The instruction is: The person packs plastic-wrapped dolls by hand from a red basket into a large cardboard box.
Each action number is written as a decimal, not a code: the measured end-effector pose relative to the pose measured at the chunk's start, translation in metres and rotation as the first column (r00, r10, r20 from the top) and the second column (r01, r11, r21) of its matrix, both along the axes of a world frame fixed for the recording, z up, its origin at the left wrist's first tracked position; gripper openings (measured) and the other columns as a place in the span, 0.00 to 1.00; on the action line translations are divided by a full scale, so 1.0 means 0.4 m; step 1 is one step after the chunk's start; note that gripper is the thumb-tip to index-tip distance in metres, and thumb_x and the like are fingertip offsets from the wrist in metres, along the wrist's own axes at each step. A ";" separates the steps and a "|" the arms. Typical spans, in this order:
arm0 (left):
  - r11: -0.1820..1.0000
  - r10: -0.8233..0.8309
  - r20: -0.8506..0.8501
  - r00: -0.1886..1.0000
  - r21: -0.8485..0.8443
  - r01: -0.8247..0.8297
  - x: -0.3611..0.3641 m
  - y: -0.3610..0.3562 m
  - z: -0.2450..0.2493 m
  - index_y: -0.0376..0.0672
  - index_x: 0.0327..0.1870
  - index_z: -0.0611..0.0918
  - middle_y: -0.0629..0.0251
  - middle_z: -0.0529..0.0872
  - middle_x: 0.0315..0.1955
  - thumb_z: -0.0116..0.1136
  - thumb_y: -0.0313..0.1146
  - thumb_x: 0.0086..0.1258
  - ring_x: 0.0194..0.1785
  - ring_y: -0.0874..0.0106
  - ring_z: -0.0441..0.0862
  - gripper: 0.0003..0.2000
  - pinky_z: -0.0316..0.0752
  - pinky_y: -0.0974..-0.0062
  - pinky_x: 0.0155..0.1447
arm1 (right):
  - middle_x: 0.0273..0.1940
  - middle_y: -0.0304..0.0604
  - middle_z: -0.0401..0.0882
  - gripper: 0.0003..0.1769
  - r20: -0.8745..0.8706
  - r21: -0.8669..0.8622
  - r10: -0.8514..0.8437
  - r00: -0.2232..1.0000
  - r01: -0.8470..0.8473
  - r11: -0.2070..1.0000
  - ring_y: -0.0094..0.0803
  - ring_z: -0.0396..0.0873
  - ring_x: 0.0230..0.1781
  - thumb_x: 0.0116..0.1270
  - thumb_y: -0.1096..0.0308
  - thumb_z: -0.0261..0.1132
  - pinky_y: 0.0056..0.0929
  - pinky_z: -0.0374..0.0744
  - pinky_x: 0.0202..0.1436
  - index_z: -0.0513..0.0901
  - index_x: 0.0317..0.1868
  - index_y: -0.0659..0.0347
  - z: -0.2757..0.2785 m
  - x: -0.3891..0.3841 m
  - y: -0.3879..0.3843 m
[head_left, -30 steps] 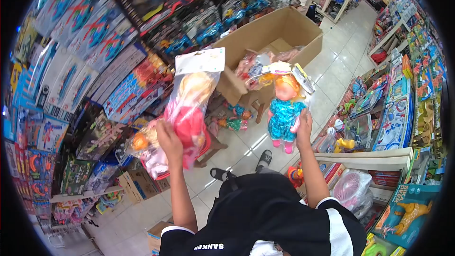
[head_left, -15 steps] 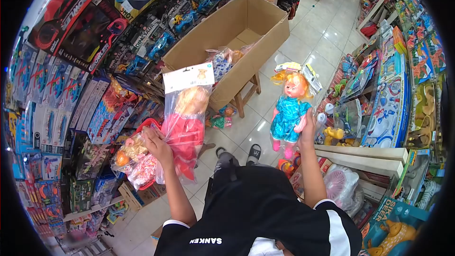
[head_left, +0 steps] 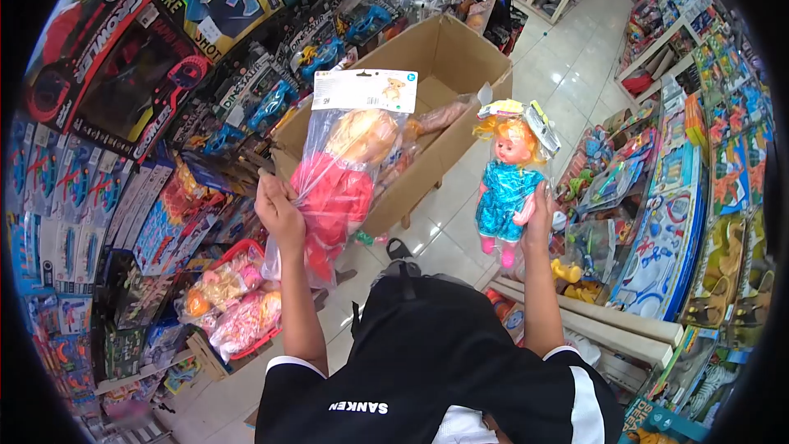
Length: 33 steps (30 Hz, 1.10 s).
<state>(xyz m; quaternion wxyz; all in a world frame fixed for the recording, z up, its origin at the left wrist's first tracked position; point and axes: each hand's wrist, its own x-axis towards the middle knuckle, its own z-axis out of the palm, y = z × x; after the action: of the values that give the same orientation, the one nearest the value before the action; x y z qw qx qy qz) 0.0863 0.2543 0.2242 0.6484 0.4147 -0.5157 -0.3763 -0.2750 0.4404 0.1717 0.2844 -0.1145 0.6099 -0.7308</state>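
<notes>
My left hand [head_left: 280, 212] is closed on the edge of a clear plastic bag holding a doll in a red dress [head_left: 331, 197]. A white header card [head_left: 366, 90] with a bear picture tops this bag. On the other side, my right hand [head_left: 538, 218] grips a blond doll in a shiny blue outfit [head_left: 503, 195], also wrapped in clear plastic, its face turned up and pink shoes downward. Behind the bagged red doll stands an open cardboard box [head_left: 472, 57] with more bagged items inside.
A red basket [head_left: 246, 345] with bagged dolls sits at the lower left. Packed toy shelves line the left, and more toys [head_left: 649, 238] fill the right. A wooden rail [head_left: 608, 316] runs near my right arm. Tiled floor [head_left: 546, 57] stretches behind the box.
The bagged red doll has moved up and to the right with my left hand, away from the basket. My view has shifted slightly. The blue doll stays in my right hand.
</notes>
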 end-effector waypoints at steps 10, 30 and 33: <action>0.996 -0.075 0.400 0.913 -0.023 0.092 -0.217 -0.305 0.010 0.35 0.24 0.76 0.75 0.68 0.12 0.59 0.36 0.70 0.19 0.87 0.59 0.15 0.52 0.81 0.22 | 0.43 0.36 0.72 0.24 -0.209 0.016 -0.075 0.975 0.080 0.997 0.22 0.71 0.43 0.72 0.52 0.57 0.24 0.70 0.49 0.72 0.54 0.66 0.097 -0.161 -0.186; 0.971 -0.209 0.950 0.232 0.230 -0.069 -0.397 -0.374 -0.487 0.50 0.61 0.70 0.51 0.77 0.49 0.61 0.59 0.58 0.52 0.53 0.76 0.33 0.72 0.49 0.51 | 0.34 0.46 0.75 0.14 -0.807 0.360 0.551 0.214 -0.561 0.745 0.35 0.75 0.34 0.67 0.63 0.61 0.32 0.73 0.38 0.75 0.43 0.66 0.193 -0.442 -0.870; 0.922 -0.331 0.928 0.169 0.356 -0.150 -0.386 -0.382 -0.473 0.53 0.68 0.65 0.51 0.68 0.60 0.61 0.64 0.54 0.64 0.54 0.66 0.41 0.64 0.48 0.61 | 0.37 0.50 0.75 0.16 -0.870 0.441 0.477 -0.123 -0.629 0.641 0.46 0.75 0.40 0.62 0.61 0.66 0.37 0.71 0.45 0.75 0.42 0.64 0.142 -0.419 -0.985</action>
<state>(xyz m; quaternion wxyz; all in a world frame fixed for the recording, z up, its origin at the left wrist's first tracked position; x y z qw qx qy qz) -0.0682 0.1016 0.0351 0.0492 0.6389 -0.7531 -0.1489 -0.4426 0.0464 0.2286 0.1083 -0.8025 0.4860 -0.3286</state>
